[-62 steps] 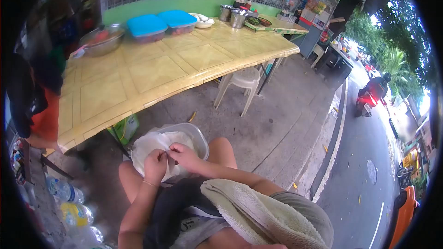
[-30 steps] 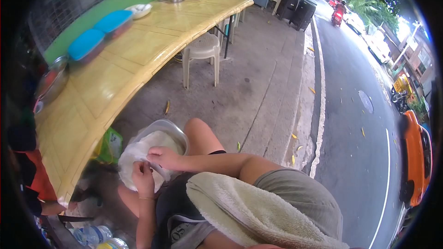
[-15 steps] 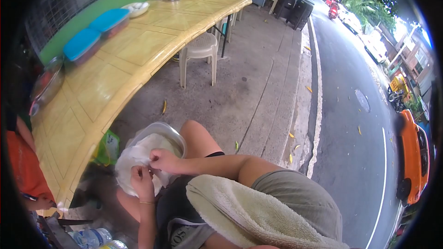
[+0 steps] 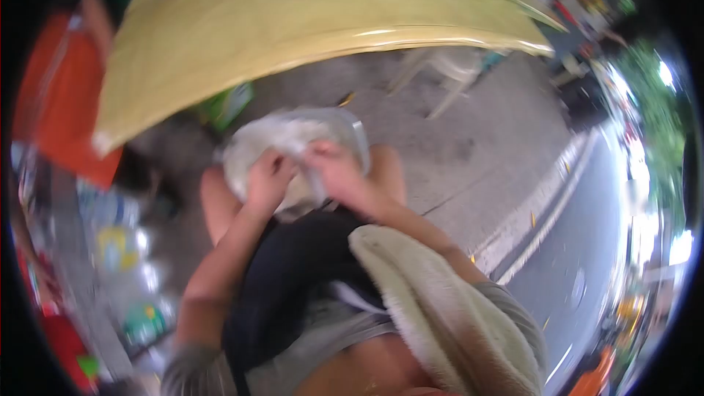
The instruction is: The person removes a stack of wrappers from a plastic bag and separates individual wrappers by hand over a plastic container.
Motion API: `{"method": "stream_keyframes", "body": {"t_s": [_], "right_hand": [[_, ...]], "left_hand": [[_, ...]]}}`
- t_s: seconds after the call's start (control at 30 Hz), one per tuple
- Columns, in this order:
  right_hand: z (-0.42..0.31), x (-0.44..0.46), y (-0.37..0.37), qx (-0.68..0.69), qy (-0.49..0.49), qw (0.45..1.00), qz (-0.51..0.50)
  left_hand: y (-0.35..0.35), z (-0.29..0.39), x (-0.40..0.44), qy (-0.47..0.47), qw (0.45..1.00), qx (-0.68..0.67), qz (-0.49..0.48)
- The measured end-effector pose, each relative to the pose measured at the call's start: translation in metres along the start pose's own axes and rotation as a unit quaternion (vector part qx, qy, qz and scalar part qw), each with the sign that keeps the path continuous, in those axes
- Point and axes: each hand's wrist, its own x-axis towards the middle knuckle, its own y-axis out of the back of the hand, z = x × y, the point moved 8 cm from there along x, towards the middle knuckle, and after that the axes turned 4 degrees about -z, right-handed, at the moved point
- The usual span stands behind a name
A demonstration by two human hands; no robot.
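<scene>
A whitish plastic bag (image 4: 253,139) lies over a clear tub (image 4: 357,132) between my knees. Over it, my left hand (image 4: 271,176) has its fingers pinched together at the bag's middle. My right hand (image 4: 331,169) is close beside it on the right, fingers also closed near the plastic. Motion blur hides what exactly is between the fingertips of either hand. A pale towel (image 4: 440,308) hangs over my right shoulder, across the dark top I wear.
A yellow-covered table (image 4: 293,22) stands ahead, with a white plastic stool (image 4: 455,66) beyond its near edge. At left are a person in orange clothing (image 4: 70,95) and several bottles (image 4: 117,246). A road (image 4: 572,249) runs along the right.
The view has swung left and downward and is now blurred. The table appears higher, and the person in orange shows more fully. Both hands remain together over the bag.
</scene>
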Motion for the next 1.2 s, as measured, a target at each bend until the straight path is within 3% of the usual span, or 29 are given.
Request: {"method": "stream_keyframes", "body": {"t_s": [0.03, 0.1, 0.2, 0.4, 0.5, 0.6, 0.7, 0.8, 0.9, 1.0, 1.1, 1.2], "right_hand": [[-0.002, 0.0, -0.004, 0.056, -0.033, 0.998, -0.009], [0.008, 0.011, 0.011, 0.023, -0.012, 0.999, -0.036], [-0.002, 0.01, 0.012, -0.009, 0.022, 0.999, -0.041], [-0.031, -0.001, -0.005, 0.091, -0.012, 0.995, -0.049], [-0.035, 0.005, 0.004, 0.068, 0.024, 0.996, -0.055], [-0.042, 0.006, 0.009, 0.08, -0.002, 0.996, -0.03], [-0.062, -0.003, -0.003, 0.115, -0.015, 0.991, -0.068], [-0.068, -0.003, 0.002, 0.06, -0.008, 0.996, -0.059], [-0.068, 0.002, 0.014, 0.077, 0.01, 0.997, -0.024], [-0.067, 0.004, 0.025, 0.069, 0.03, 0.997, -0.015], [-0.08, -0.003, 0.021, 0.064, 0.028, 0.997, -0.029], [-0.097, -0.007, 0.016, -0.027, 0.066, 0.997, -0.023]], "left_hand": [[-0.001, -0.02, 0.003, -0.005, 1.0, -0.015, 0.004], [0.001, -0.015, 0.0, 0.064, 0.988, -0.139, -0.017], [0.005, -0.018, -0.001, 0.068, 0.978, -0.198, -0.003], [0.02, 0.004, 0.007, -0.042, 0.996, 0.04, 0.068], [0.027, 0.041, 0.007, -0.135, 0.985, 0.077, 0.08], [0.038, 0.069, 0.011, -0.162, 0.982, 0.063, 0.068], [0.047, 0.079, 0.017, -0.167, 0.98, 0.091, 0.051], [0.044, 0.067, 0.029, -0.209, 0.975, 0.064, -0.031], [0.037, 0.04, 0.033, 0.022, 0.991, -0.092, -0.092], [0.037, 0.05, 0.032, -0.031, 0.995, -0.071, -0.065], [0.04, 0.059, 0.028, -0.013, 0.995, -0.087, -0.056], [0.044, 0.07, 0.027, -0.055, 0.996, -0.066, -0.02]]}}
